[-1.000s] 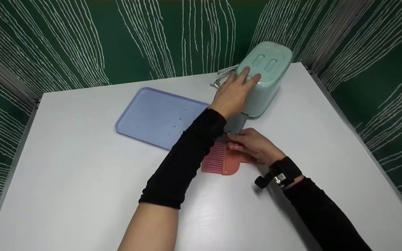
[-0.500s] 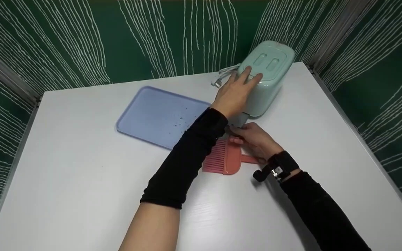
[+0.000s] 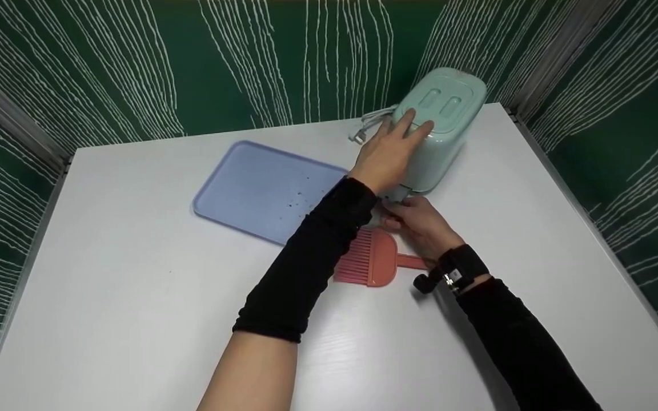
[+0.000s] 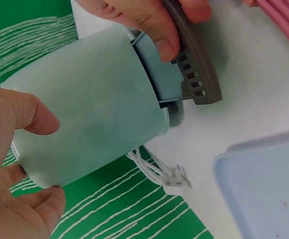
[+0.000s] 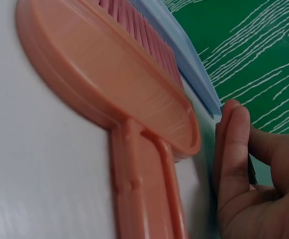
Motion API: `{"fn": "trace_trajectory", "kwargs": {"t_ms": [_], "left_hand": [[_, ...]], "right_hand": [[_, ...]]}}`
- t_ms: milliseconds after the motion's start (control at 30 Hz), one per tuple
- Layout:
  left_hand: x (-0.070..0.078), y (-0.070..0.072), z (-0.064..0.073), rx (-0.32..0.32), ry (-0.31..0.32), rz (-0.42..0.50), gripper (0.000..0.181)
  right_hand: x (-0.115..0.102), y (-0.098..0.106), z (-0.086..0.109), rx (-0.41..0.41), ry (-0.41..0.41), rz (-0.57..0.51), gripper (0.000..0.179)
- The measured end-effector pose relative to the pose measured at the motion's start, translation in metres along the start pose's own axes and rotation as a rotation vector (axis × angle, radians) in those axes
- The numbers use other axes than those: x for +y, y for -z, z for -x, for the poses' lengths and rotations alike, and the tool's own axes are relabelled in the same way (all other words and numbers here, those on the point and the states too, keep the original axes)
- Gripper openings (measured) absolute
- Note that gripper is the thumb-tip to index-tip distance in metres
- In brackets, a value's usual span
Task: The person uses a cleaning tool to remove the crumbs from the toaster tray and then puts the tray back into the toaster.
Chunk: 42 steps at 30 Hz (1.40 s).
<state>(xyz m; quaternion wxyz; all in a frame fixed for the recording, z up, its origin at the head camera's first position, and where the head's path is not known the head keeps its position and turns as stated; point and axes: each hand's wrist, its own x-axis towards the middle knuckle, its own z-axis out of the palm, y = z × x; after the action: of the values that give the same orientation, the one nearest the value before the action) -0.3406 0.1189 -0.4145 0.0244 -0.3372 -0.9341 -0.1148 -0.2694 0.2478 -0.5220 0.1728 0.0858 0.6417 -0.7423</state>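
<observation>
A mint-green box-shaped appliance (image 3: 440,151) stands at the back right, with two oblong hollows in its top. My left hand (image 3: 389,157) holds it near an upper corner, fingers spread over the top edge. In the left wrist view its thumb lies on the side wall. A flat grey-blue tray (image 4: 156,67) with a dark slotted handle (image 4: 199,74) sticks partly out of the appliance's lower end. My right hand (image 3: 420,222) pinches that handle between thumb and fingers. An orange hand brush (image 3: 383,260) with pink bristles lies below the right hand.
A blue rectangular tray (image 3: 249,188) with dark crumbs lies left of the hands, its right part hidden by the left arm. A white cord (image 3: 372,120) with a plug lies behind the left hand. Green walls with white streaks border the white table (image 3: 135,285).
My right hand has moved forward towards the appliance, and less of the grey-blue tray sticks out. The left hand stays on the appliance, and the brush lies where it was.
</observation>
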Motion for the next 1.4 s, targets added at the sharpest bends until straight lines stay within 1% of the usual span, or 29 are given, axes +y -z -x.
{"fn": "trace_trajectory", "kwargs": {"t_ms": [233,467,700,833,1000,1233,1400], "left_hand": [[0.002,-0.002,-0.001,0.019,-0.002,-0.019,0.067],[0.002,-0.003,0.001,0.03,-0.011,-0.025,0.065],[0.003,-0.002,0.001,0.044,-0.008,-0.013,0.065],[0.003,-0.002,0.001,0.039,-0.005,-0.012,0.065],[0.003,-0.001,0.001,0.018,0.001,-0.013,0.068],[0.002,-0.002,-0.001,0.017,0.001,-0.009,0.073],[0.0,-0.003,0.0,0.032,-0.014,-0.019,0.069]], "right_hand": [[0.002,0.003,-0.005,0.032,0.057,-0.121,0.024],[0.0,0.007,-0.008,0.086,0.065,-0.052,0.033],[0.0,0.005,-0.013,0.143,0.079,-0.117,0.027],[0.0,0.003,-0.015,0.175,0.086,-0.155,0.025],[0.001,0.001,-0.014,0.175,0.1,-0.166,0.021],[0.003,0.001,-0.014,0.175,0.112,-0.193,0.013],[0.003,0.0,-0.016,0.18,0.125,-0.215,0.014]]}}
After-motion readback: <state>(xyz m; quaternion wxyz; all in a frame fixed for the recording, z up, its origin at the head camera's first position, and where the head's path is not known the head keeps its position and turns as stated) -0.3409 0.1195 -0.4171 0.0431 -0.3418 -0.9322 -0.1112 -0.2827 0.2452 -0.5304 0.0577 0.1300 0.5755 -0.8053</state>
